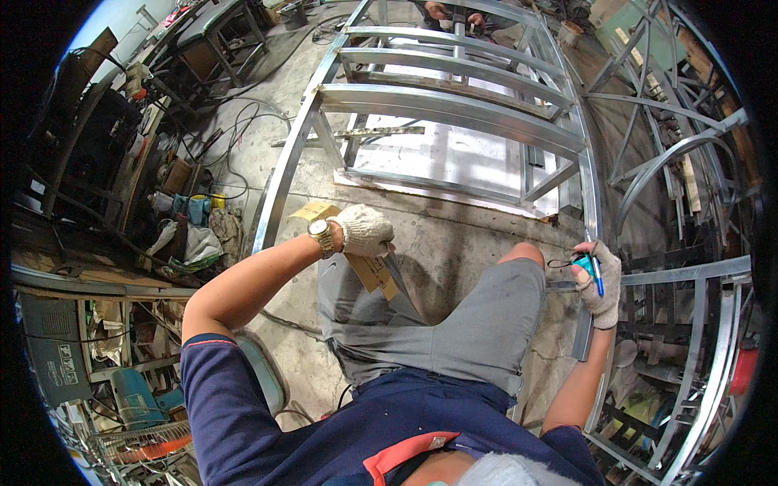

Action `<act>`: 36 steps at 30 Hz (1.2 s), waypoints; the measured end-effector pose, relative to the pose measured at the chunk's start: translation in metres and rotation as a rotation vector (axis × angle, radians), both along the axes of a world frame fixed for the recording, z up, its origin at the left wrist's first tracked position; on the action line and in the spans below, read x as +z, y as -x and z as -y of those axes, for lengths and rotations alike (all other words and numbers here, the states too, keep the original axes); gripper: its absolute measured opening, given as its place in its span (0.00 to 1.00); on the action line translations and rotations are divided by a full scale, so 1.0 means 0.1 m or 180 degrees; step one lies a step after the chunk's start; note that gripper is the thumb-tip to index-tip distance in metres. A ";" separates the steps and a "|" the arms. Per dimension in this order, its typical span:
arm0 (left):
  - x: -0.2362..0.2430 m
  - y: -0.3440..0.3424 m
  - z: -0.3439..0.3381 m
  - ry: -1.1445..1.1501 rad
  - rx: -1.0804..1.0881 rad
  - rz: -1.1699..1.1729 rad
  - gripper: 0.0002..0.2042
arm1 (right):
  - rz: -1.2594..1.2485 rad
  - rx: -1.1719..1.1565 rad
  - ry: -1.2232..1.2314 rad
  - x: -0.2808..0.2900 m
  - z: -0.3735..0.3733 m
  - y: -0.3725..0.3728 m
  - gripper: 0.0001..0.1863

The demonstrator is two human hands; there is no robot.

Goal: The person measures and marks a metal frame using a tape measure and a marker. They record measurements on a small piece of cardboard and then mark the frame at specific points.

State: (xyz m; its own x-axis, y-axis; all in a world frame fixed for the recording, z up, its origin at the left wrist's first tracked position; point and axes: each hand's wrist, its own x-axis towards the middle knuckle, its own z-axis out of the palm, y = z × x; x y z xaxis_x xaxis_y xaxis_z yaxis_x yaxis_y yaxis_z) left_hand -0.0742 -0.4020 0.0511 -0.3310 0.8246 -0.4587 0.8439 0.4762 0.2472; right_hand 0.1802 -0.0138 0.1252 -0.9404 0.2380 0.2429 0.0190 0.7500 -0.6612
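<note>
"Left side first: how is the arm set?"

"I have the left arm (255, 279) bent at the elbow, forearm slanting up and inward. The gloved left hand (365, 230) sits beside the left knee of the grey shorts (478, 308), back of the hand uppermost, a watch (322, 236) at its wrist."

"And its grip?"

"Fingers curled closed on a tan card (373, 276). I see card on both sides: a piece out past the wrist, and a longer part hanging below the palm, over the leg. The fingertips are hidden from me."

"Now the right."

"I read the right arm (577, 385) reaching forward, its gloved right hand (601, 285) raised just outside the right knee. That grip is closed around a teal tape measure (583, 262), which pokes out on the inner side of the fingers. A blue pen (599, 278) stands nearly upright across them."

"Where's the metal frame (454, 99)?"

"On the floor (462, 217) ahead of both hands. Its right rail ends near the right hand; I can't tell whether they touch."
</note>
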 end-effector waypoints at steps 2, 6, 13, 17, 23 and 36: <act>0.00 0.00 0.00 -0.0003 0.0022 0.0042 0.18 | -0.0002 -0.0003 -0.0077 0.01 0.00 0.00 0.22; 0.01 0.00 0.00 0.0010 0.0057 0.0087 0.18 | 0.0039 -0.0028 0.0008 0.02 0.02 -0.01 0.21; 0.00 0.01 0.01 -0.0040 0.0033 0.0061 0.19 | -0.0004 0.0006 0.0039 0.02 0.01 0.00 0.22; 0.00 0.01 0.02 -0.0064 0.0046 0.0062 0.19 | -0.0002 0.0001 -0.0079 0.03 0.01 0.00 0.22; 0.00 0.00 0.01 -0.0056 0.0019 0.0029 0.18 | 0.0030 -0.0008 0.0036 0.03 0.02 0.00 0.20; -0.01 0.01 0.00 0.0083 0.0038 0.0033 0.18 | 0.0000 -0.0025 0.0047 0.02 0.02 0.00 0.20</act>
State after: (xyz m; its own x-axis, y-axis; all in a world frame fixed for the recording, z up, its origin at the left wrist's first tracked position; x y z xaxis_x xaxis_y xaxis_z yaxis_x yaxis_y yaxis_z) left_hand -0.0751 -0.4022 0.0504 -0.3360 0.8083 -0.4834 0.8356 0.4927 0.2431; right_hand 0.1807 -0.0154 0.1268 -0.9385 0.2488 0.2394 0.0247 0.7400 -0.6721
